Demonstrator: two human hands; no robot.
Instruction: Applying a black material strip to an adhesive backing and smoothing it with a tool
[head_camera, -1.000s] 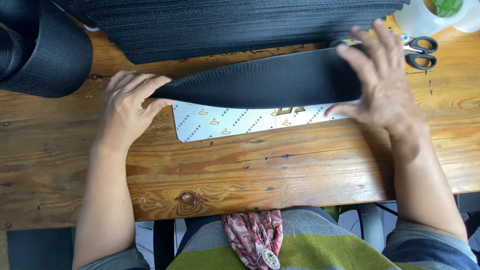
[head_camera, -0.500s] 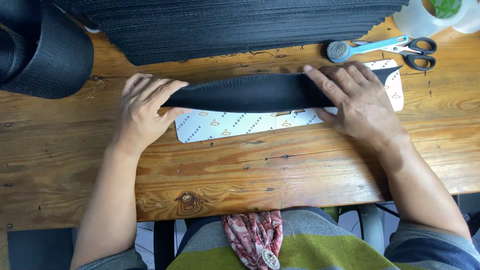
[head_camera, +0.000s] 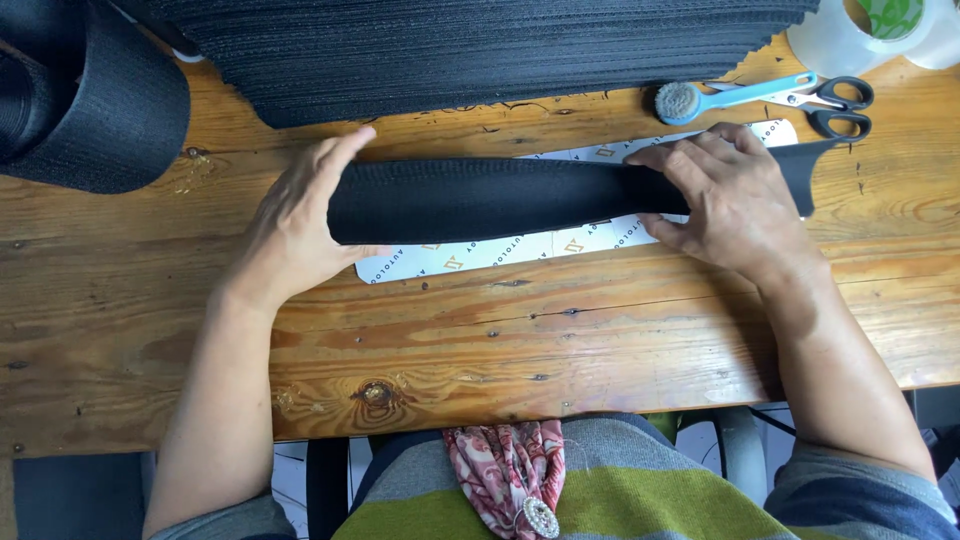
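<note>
A long black textured strip (head_camera: 490, 198), rolled or folded along its length, lies across a white patterned backing sheet (head_camera: 480, 255) on the wooden table (head_camera: 520, 340). My left hand (head_camera: 300, 225) cups the strip's left end, fingers spread against it. My right hand (head_camera: 730, 200) presses down flat on the strip near its right end, whose dark tip (head_camera: 800, 175) sticks out past my fingers.
A thick stack of black sheets (head_camera: 480, 50) fills the table's far side. A black webbing roll (head_camera: 90, 95) sits far left. A blue-handled brush (head_camera: 735, 95), black-handled scissors (head_camera: 835, 105) and a clear tape roll (head_camera: 860, 30) lie far right.
The strip has closed from a wide curved flap into a tight long roll over the white sheet. My right hand slid down onto its right end; my left hand moved against the left end.
</note>
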